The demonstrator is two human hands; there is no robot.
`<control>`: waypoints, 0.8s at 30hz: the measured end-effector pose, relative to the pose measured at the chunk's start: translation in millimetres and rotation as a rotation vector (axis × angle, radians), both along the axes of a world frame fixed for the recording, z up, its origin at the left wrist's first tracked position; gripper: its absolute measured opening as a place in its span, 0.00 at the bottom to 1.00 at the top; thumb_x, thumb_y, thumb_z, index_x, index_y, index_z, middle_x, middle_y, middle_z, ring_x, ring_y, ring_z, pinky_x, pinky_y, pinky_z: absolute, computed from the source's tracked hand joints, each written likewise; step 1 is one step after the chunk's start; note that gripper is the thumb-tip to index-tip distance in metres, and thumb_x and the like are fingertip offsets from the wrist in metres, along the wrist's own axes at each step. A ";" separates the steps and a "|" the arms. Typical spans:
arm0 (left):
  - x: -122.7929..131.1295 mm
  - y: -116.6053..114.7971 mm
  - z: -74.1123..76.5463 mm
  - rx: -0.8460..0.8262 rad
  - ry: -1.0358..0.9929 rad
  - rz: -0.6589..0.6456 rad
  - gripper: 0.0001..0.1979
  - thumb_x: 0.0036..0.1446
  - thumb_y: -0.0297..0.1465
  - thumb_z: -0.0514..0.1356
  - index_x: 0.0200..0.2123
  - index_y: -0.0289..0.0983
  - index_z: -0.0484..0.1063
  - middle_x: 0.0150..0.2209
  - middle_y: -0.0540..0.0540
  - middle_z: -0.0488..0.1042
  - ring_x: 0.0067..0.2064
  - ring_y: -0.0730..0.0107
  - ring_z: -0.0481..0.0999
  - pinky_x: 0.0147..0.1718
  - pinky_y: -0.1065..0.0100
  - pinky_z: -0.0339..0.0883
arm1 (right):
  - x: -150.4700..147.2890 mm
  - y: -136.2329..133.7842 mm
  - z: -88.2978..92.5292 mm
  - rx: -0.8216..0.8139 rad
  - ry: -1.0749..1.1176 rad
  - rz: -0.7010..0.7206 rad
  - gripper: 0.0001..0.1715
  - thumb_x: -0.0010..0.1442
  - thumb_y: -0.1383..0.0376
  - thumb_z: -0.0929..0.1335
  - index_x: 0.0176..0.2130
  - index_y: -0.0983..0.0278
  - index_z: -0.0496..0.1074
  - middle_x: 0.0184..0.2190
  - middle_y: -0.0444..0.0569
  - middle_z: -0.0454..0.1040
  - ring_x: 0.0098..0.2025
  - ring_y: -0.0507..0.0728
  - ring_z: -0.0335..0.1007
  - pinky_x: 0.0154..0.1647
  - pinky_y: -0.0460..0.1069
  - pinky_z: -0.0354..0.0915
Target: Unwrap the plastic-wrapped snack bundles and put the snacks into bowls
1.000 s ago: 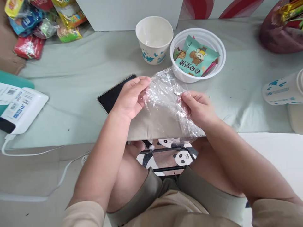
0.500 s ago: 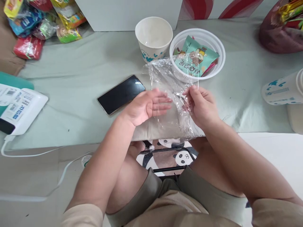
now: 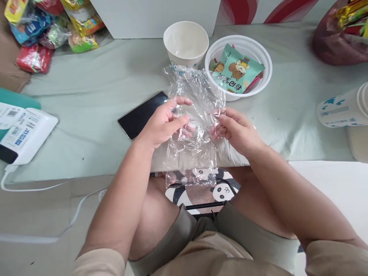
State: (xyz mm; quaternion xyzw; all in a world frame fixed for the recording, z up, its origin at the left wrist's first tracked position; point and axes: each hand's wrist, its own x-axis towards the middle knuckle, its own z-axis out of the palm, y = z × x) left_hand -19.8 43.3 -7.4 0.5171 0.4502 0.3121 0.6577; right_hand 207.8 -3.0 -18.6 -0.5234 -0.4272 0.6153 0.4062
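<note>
Head view, one clear plastic bag between two bare hands, above the front of the cloth-covered table. We note the change over the last half second: the left hand was flat, its fingers laid out across the film; now it is turned, index bent over and thumb pointing inward, the lower fingers seen through plastic. Thumb and index stand apart, and we cannot tell whether the other fingers grip the film or merely lie against it. The right hand grasps the bag's right side, thumb against bent fingers.

Bag position: its lower end has dropped past the table edge and now hangs over the panda-printed surface. Its upper end has shifted left, overlapping the lower front of the paper cup and only the near left side of the white plastic bowl, whose teal snack packet is again plainly legible to us. Whether film touches cup or bowl we cannot say.

We read this as the bag being straightened or reoriented, with the right hand as the anchor. The film remains crumpled, and we do not make out its mouth. Black smartphone: on the cloth, just beside the left hand.
</note>
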 end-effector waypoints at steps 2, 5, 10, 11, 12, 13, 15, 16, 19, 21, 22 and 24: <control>-1.2 0.1 0.5 0.031 0.019 -0.013 0.20 0.57 0.35 0.67 0.53 0.44 0.73 0.25 0.51 0.79 0.22 0.68 0.79 0.20 0.72 0.69 | -0.6 0.3 -0.1 -0.017 0.030 0.037 0.24 0.57 0.49 0.76 0.44 0.61 0.73 0.24 0.42 0.76 0.25 0.52 0.74 0.27 0.47 0.70; -2.1 2.1 1.4 0.072 0.106 -0.050 0.21 0.60 0.32 0.64 0.57 0.44 0.72 0.21 0.55 0.74 0.13 0.78 0.65 0.14 0.76 0.57 | -2.4 0.6 2.1 -0.005 0.021 0.024 0.24 0.52 0.50 0.79 0.38 0.62 0.72 0.22 0.40 0.72 0.23 0.49 0.68 0.26 0.46 0.67; -2.5 4.2 -1.2 0.111 0.147 -0.050 0.17 0.63 0.29 0.60 0.55 0.42 0.72 0.19 0.57 0.70 0.12 0.81 0.60 0.13 0.77 0.54 | -5.0 1.4 1.8 0.088 0.013 -0.143 0.21 0.56 0.50 0.78 0.35 0.61 0.72 0.20 0.38 0.65 0.22 0.47 0.61 0.23 0.44 0.62; -2.3 4.1 -2.6 0.110 0.137 -0.045 0.16 0.64 0.30 0.59 0.55 0.42 0.72 0.20 0.56 0.72 0.13 0.80 0.63 0.13 0.77 0.56 | -4.9 1.6 0.4 0.096 0.026 -0.164 0.20 0.56 0.50 0.78 0.35 0.61 0.72 0.22 0.39 0.66 0.23 0.47 0.63 0.24 0.44 0.64; -2.1 3.9 -3.9 0.107 0.123 -0.042 0.16 0.64 0.30 0.59 0.54 0.42 0.72 0.21 0.55 0.73 0.14 0.79 0.65 0.13 0.76 0.58 | -4.7 1.7 -1.2 0.093 0.040 -0.171 0.20 0.56 0.50 0.77 0.37 0.60 0.73 0.24 0.40 0.68 0.25 0.48 0.66 0.26 0.45 0.65; -1.8 3.7 -5.2 0.103 0.107 -0.042 0.16 0.64 0.31 0.59 0.54 0.42 0.72 0.22 0.55 0.74 0.15 0.77 0.68 0.14 0.76 0.59 | -4.3 1.7 -2.9 0.080 0.053 -0.157 0.20 0.56 0.50 0.77 0.39 0.60 0.74 0.27 0.41 0.71 0.27 0.48 0.68 0.28 0.45 0.67; -1.3 3.7 -7.2 0.091 0.070 -0.043 0.16 0.63 0.31 0.59 0.55 0.43 0.72 0.23 0.55 0.74 0.18 0.74 0.73 0.15 0.75 0.62 | -3.5 1.6 -5.9 0.038 0.058 -0.073 0.23 0.56 0.51 0.77 0.46 0.59 0.75 0.29 0.42 0.75 0.29 0.51 0.72 0.29 0.47 0.70; -1.3 3.9 -7.8 0.081 0.053 -0.048 0.16 0.63 0.30 0.59 0.54 0.43 0.72 0.22 0.55 0.74 0.18 0.73 0.75 0.15 0.75 0.63 | -3.2 1.5 -7.2 0.026 0.049 -0.028 0.24 0.57 0.51 0.77 0.49 0.59 0.75 0.28 0.42 0.75 0.28 0.51 0.72 0.29 0.48 0.71; -3.0 5.0 -8.4 0.051 0.015 -0.062 0.15 0.63 0.29 0.58 0.52 0.42 0.72 0.22 0.55 0.76 0.17 0.74 0.74 0.16 0.75 0.65 | -3.1 0.5 -10.1 0.083 -0.035 0.014 0.24 0.63 0.56 0.74 0.56 0.58 0.72 0.27 0.41 0.76 0.22 0.50 0.70 0.27 0.49 0.72; -5.7 5.6 -8.6 0.042 -0.009 -0.088 0.14 0.62 0.29 0.60 0.51 0.41 0.72 0.24 0.54 0.78 0.17 0.75 0.74 0.17 0.75 0.65 | -3.8 -0.2 -12.1 0.165 -0.109 -0.024 0.22 0.65 0.59 0.71 0.58 0.56 0.71 0.36 0.43 0.81 0.21 0.49 0.70 0.27 0.49 0.73; -7.3 5.6 -8.7 0.045 -0.021 -0.105 0.15 0.61 0.29 0.61 0.51 0.41 0.72 0.26 0.53 0.80 0.19 0.74 0.76 0.18 0.75 0.66 | -4.1 -0.4 -13.3 0.205 -0.141 -0.036 0.21 0.66 0.60 0.70 0.57 0.55 0.71 0.42 0.45 0.82 0.22 0.48 0.71 0.28 0.49 0.74; -9.9 5.1 -9.2 0.047 -0.039 -0.137 0.17 0.58 0.28 0.65 0.51 0.40 0.73 0.30 0.51 0.82 0.23 0.72 0.80 0.21 0.74 0.69 | -4.4 -0.4 -16.0 0.281 -0.197 -0.049 0.16 0.67 0.62 0.68 0.54 0.55 0.74 0.50 0.47 0.81 0.26 0.49 0.75 0.31 0.50 0.76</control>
